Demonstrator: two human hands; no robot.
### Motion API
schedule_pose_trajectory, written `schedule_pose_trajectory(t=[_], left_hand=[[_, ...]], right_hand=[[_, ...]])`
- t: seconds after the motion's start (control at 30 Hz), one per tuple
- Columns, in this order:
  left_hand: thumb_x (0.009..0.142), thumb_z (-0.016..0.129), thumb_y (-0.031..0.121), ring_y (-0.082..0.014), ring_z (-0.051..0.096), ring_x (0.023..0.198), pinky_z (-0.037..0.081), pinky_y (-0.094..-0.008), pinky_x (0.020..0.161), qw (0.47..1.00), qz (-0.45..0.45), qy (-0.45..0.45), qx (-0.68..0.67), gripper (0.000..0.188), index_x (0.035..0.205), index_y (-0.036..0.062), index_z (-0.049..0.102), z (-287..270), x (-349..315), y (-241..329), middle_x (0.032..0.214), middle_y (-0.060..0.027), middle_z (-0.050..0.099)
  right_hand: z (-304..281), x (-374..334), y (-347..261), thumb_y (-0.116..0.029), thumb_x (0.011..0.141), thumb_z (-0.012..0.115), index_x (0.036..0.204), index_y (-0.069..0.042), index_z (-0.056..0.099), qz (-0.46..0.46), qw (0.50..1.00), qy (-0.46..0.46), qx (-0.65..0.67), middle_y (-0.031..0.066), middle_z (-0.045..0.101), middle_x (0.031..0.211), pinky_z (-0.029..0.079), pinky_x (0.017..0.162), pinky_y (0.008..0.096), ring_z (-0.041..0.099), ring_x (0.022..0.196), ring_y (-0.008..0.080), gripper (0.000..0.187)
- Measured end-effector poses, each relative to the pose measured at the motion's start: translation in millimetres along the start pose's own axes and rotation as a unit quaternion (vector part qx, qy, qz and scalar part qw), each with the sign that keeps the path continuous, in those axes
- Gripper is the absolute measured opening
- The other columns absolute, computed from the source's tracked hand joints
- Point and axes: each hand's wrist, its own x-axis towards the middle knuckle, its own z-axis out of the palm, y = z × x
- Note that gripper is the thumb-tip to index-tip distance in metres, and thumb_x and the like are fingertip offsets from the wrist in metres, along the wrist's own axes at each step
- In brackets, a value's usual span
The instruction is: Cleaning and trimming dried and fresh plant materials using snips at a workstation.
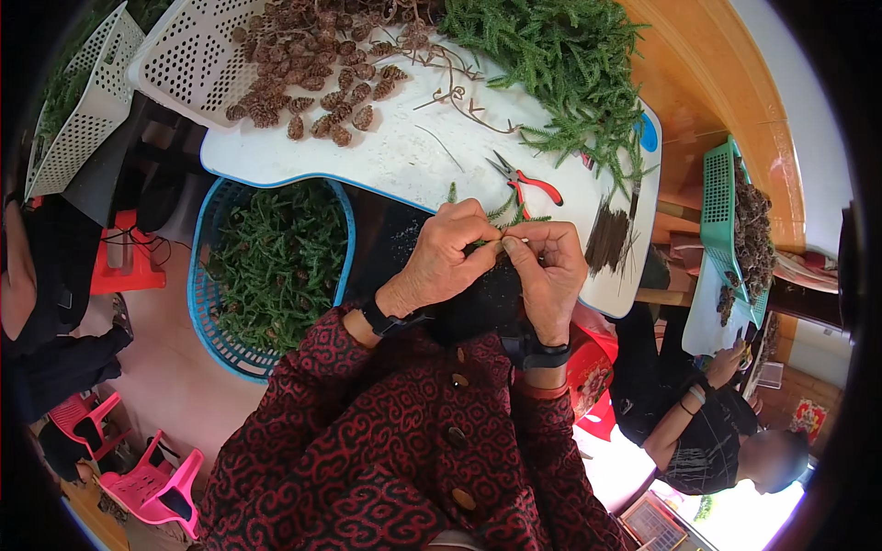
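Pinched a green conifer sprig in a narrow fingertip grip, left hand meeting right hand, by the white table's near edge. From there, saw red-handled pliers toward half past twelve, thin brown stems at three, conifer sprays beyond the pliers, cones toward half past ten, a blue basket at nine.

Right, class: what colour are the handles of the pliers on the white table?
Mostly red; the handles show best in the head view.

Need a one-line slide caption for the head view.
Left hand and right hand pinch at a green sprig; red-handled pliers and brown pinecones lie on the white table.
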Motion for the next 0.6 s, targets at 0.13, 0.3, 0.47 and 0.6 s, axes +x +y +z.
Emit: schedule_pose_trajectory(t=[0.13,0.3,0.47,0.6], left_hand=[[0.077,0.072,0.000,-0.0197,0.057,0.067,0.044,-0.0307,0.062,0.999,-0.033,-0.025,-0.022,0.007,0.083,0.0019,0.067,-0.3,1.2,2.8,0.075,-0.0071,0.058],[0.079,0.073,0.000,-0.0156,0.057,0.069,0.044,-0.0295,0.060,0.980,-0.136,-0.059,-0.132,0.006,0.083,0.0016,0.068,-0.5,1.0,0.5,0.078,-0.0054,0.058],[0.081,0.074,0.002,-0.0090,0.056,0.072,0.045,-0.0253,0.063,0.947,-0.181,-0.083,-0.253,0.005,0.084,0.0005,0.070,-4.7,1.4,-3.4,0.079,-0.0014,0.057],[0.082,0.074,0.004,-0.0090,0.055,0.073,0.045,-0.0239,0.066,0.938,-0.198,-0.120,-0.258,0.006,0.085,0.0000,0.070,-10.6,5.1,-2.7,0.080,-0.0010,0.057]], right_hand=[[-0.3,-1.0,-3.0,0.011,0.087,0.063,0.100,0.000,0.053,0.025,0.999,-0.009,0.021,0.0090,0.067,0.097,0.049,0.074,0.0206,0.060,0.080,0.0070,0.019],[4.7,-4.3,6.6,0.014,0.086,0.060,0.096,-0.003,0.047,-0.008,0.998,0.026,0.051,0.0097,0.064,0.094,0.048,0.074,0.0220,0.058,0.079,0.0089,0.023],[2.7,-8.0,7.6,0.015,0.086,0.059,0.093,-0.004,0.044,-0.039,0.996,0.012,0.074,0.0109,0.062,0.093,0.047,0.076,0.0233,0.056,0.082,0.0109,0.025],[-6.3,-6.5,6.3,0.015,0.086,0.059,0.093,-0.004,0.045,-0.039,0.998,-0.037,0.033,0.0111,0.062,0.094,0.047,0.075,0.0232,0.056,0.082,0.0109,0.024]])
